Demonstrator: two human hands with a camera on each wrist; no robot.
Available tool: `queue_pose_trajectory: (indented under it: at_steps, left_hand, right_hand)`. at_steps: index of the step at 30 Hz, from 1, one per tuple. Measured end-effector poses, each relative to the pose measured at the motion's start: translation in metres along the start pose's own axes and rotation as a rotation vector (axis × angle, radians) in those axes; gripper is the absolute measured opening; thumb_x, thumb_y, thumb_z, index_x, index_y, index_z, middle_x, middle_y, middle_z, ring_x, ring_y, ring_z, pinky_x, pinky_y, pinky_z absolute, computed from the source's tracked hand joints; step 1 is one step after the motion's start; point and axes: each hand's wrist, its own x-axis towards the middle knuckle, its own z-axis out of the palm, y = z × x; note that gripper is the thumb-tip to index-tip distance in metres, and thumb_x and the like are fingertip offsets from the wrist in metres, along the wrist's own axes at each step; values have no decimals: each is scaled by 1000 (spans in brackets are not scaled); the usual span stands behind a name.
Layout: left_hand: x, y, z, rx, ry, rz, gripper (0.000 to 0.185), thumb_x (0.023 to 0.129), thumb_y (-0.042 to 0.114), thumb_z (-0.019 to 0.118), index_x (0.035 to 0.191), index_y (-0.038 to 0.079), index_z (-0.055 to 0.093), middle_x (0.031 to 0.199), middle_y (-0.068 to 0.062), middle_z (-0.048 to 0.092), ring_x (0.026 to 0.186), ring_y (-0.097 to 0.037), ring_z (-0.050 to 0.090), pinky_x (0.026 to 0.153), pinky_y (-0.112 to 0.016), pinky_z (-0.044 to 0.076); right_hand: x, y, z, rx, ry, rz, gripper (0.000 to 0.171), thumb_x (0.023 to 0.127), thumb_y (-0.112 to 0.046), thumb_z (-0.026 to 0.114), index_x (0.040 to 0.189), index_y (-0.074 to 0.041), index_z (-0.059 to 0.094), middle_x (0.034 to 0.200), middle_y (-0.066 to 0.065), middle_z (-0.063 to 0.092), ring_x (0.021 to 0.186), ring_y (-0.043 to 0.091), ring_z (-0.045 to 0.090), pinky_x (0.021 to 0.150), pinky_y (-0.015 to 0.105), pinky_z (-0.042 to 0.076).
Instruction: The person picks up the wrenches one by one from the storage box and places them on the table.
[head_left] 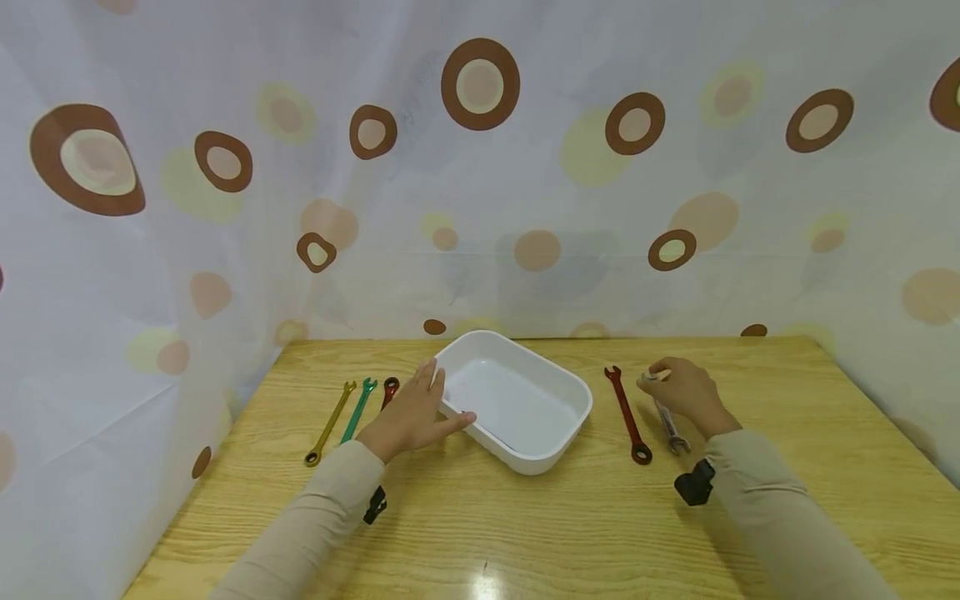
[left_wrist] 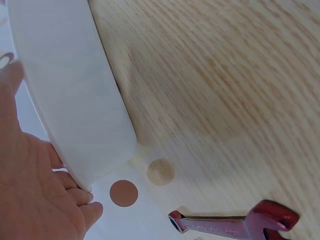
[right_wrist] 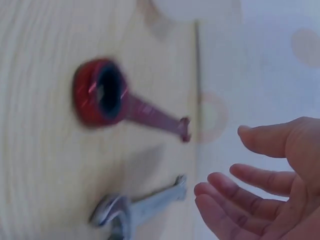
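Left hand [head_left: 411,417] flat, fingers straight against white tray [head_left: 558,442] left wall, mid-table. Right hand [head_left: 686,392] over silver wrench [head_left: 670,429], fingers loosely spread; red wrench [head_left: 628,417] just beside.

White rectangular plastic tub [head_left: 525,454], rounded corners, empty, sits upright and skewed on the bench centre, its near-left wall against the left hand [head_left: 415,419], whose straight fingers lie along the rim. Silver open-end wrench [head_left: 670,429] lies flat on the bench to the right of the tub, far end under the right hand [head_left: 684,392], near end pointing to the front edge; the right wrist view shows the fingers loosely curved above it, contact unclear. Red wrench [head_left: 628,416] lies flat just left of the silver one, ring end nearest the front.
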Motion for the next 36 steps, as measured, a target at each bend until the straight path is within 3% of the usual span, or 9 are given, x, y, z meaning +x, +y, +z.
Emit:
queue_pose_trajectory:
  at_steps: [8, 13, 18, 25, 36]
  left_hand:
    - [-1, -1, 1, -9, 4, 2, 99, 91, 69, 41, 149, -7, 18, 157, -24, 7, 146, -35, 5, 117, -48, 15]
    - [-1, -1, 1, -24, 6, 2, 98, 91, 68, 42, 149, -7, 18, 158, -24, 6, 146, -36, 6, 116, -49, 16]
    - [0, -1, 2, -19, 6, 1, 98, 91, 69, 41, 149, -6, 19, 158, -23, 6, 146, -37, 8, 116, -49, 16]
    - [2, -2, 4, 2, 18, -6, 99, 90, 71, 39, 149, -6, 21, 158, -22, 8, 146, -37, 9, 116, -50, 18]
    - [2, -3, 4, 20, 7, -10, 99, 90, 70, 38, 150, -6, 19, 158, -22, 7, 146, -35, 7, 117, -48, 16]
  right_hand:
    - [4, -51, 13, 113, 109, -235, 43, 95, -28, 60, 128, 0, 58, 104, 19, 67, 92, 35, 65, 71, 44, 54]
    - [6, -81, 37, 158, 66, -321, 37, 93, -24, 64, 124, -3, 61, 97, 11, 67, 88, 29, 67, 70, 40, 55]
    - [6, -107, 65, 172, -21, -352, 36, 90, -21, 68, 120, -2, 63, 91, 7, 67, 85, 24, 66, 72, 38, 55]
    - [9, -127, 95, 133, -78, -378, 33, 84, -17, 75, 113, -3, 66, 87, 4, 66, 79, 18, 65, 69, 31, 53]
    - [17, -135, 114, 53, -271, -371, 36, 81, -19, 77, 111, -3, 67, 87, 5, 66, 77, 14, 58, 69, 31, 48]
